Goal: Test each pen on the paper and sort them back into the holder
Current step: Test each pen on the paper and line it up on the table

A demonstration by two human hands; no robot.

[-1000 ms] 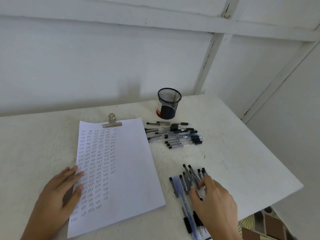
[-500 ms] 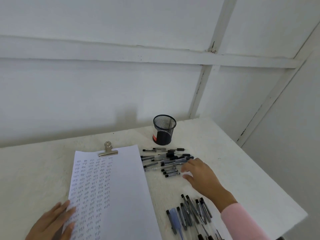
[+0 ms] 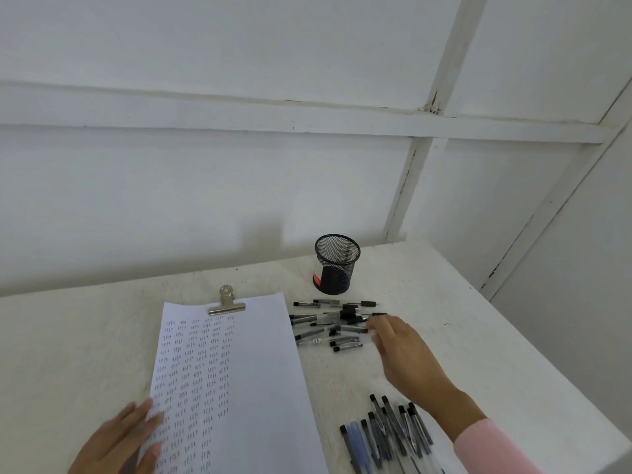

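A white sheet of paper [image 3: 253,371] covered in small pen marks lies on the table, clipped at its top by a metal clip [image 3: 226,301]. My left hand [image 3: 119,443] rests flat on the sheet's lower left edge. A black mesh pen holder [image 3: 336,265] stands upright behind a scattered pile of pens [image 3: 325,325]. My right hand [image 3: 405,354] reaches to the right end of that pile, its fingertips touching the pens; whether it grips one is hidden. A second bunch of pens [image 3: 386,436] lies near the front, under my right forearm.
The white table [image 3: 461,336] ends at an edge on the right and meets white walls behind. A pink sleeve [image 3: 492,449] covers my right forearm.
My right hand left the near bunch of pens and moved up to the far pile by the holder. The camera tilted upward. My left hand stayed on the paper.
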